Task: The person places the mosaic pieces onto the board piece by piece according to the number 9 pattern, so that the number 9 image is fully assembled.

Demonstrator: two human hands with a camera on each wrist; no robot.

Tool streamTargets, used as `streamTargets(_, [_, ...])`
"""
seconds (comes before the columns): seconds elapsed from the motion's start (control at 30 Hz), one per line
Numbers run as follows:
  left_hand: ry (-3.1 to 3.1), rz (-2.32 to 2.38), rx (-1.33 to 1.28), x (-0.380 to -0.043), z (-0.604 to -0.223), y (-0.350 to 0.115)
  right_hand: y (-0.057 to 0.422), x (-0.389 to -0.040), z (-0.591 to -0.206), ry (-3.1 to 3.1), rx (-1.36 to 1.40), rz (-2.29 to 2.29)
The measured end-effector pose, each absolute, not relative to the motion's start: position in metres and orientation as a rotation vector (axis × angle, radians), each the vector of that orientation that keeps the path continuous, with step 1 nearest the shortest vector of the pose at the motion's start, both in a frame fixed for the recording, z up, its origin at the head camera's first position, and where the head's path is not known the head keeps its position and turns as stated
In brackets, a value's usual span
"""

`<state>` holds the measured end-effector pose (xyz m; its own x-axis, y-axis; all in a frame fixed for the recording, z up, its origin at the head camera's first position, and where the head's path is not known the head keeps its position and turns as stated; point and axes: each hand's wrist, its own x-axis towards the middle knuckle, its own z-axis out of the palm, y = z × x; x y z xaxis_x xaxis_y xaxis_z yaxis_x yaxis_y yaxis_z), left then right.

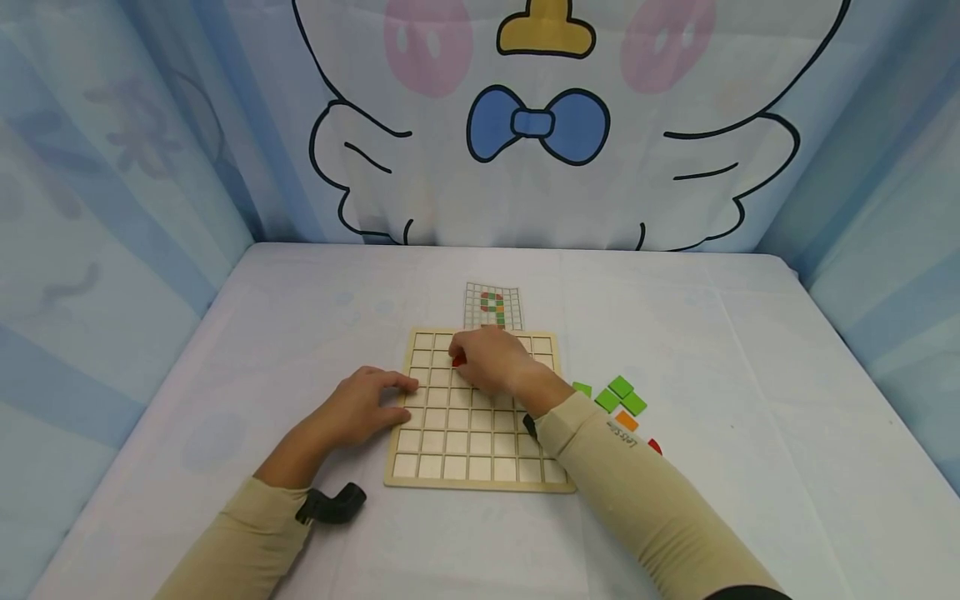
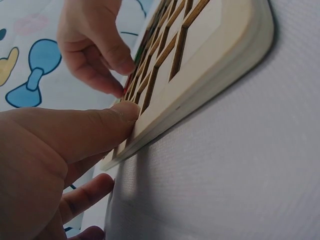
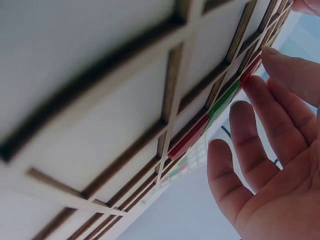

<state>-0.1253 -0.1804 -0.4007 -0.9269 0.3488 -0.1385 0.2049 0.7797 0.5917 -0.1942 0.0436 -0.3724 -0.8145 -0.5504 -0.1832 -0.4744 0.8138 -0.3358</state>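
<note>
Red piece point(image 1: 458, 362), seemingly round-edged; right hand point(image 1: 489, 358) pinching.

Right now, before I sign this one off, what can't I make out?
Head view: grid board cells beneath the right hand, which covers them.
Head view: the loose red piece's full outline, covered by the right sleeve.
Right wrist view: most of the left hand, cut off by the edge.
Right wrist view: the pattern card, blurred.
</note>
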Motion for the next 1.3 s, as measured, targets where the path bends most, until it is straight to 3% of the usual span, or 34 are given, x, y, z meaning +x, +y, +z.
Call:
streamTargets(0.93, [2.72, 0.857, 0.417, -0.126, -0.399, -0.183, 0.06, -0.185, -0.357, 2.644, -0.807, -0.692])
streamTargets(1.3, [2.724, 0.865, 0.434, -0.126, -0.399, -0.181, 0.089, -0.178, -0.348, 2.674, -0.835, -0.685])
